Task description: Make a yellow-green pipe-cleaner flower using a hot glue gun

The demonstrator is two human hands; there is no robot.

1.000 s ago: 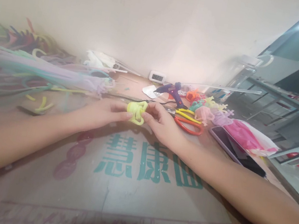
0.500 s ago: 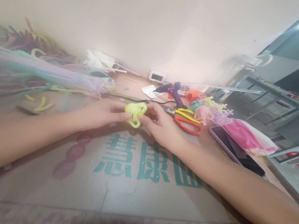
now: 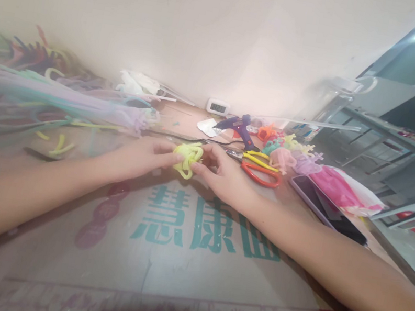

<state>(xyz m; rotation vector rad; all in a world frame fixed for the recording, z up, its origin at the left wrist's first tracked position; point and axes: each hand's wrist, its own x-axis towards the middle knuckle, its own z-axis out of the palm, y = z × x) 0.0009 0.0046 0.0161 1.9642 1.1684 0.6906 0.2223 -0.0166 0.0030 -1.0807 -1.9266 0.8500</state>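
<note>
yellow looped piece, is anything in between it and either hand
Nothing visible does: the left hand and right hand both pinch the yellow looped piece directly. The scissors and glue gun lie beyond the right hand, not between it and the piece.

The yellow loopy thing [image 3: 188,158] has turned a little between the two hands, and its bottom loop now hangs a bit lower. The right hand [image 3: 223,175] has its thumb tip lower and more to the left than before.
</note>
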